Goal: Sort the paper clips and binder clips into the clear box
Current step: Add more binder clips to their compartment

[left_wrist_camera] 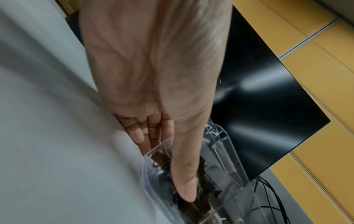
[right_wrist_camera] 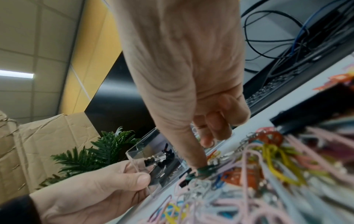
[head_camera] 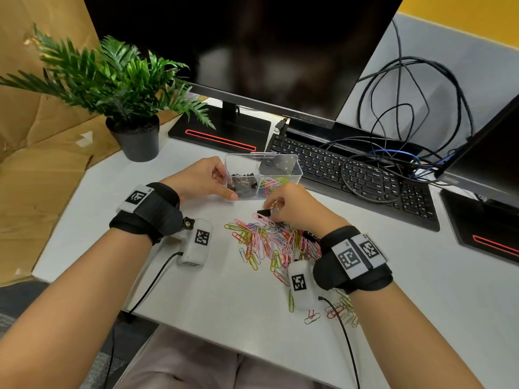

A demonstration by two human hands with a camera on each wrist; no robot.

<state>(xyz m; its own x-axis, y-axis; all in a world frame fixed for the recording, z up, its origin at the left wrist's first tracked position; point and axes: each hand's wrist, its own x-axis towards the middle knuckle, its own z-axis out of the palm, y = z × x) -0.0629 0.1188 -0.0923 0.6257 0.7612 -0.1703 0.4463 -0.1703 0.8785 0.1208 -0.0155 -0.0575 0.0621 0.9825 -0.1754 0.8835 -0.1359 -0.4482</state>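
The clear box (head_camera: pixel 297 167) stands on the white desk, with black binder clips (head_camera: pixel 243 182) in its left compartment and coloured paper clips (head_camera: pixel 271 183) in its right. My left hand (head_camera: pixel 202 178) grips the box's left corner (left_wrist_camera: pixel 239 189), thumb on the front wall and fingers round the side (right_wrist_camera: pixel 138 153). My right hand (head_camera: pixel 292 209) hovers at the far edge of the paper clip pile (head_camera: pixel 269 242), fingers curled round a copper-coloured paper clip (head_camera: pixel 273 204). Its thumb presses a green clip (right_wrist_camera: pixel 203 169). A black binder clip (head_camera: pixel 263 214) lies just under that hand.
A potted plant (head_camera: pixel 134 136) stands left of the box, a monitor (head_camera: pixel 252 51) behind it. A keyboard (head_camera: pixel 351 175) under tangled cables (head_camera: pixel 407 108) lies to the right. Several loose clips (head_camera: pixel 339 310) sit near the desk's front edge. Cardboard (head_camera: pixel 42 164) borders the desk's left.
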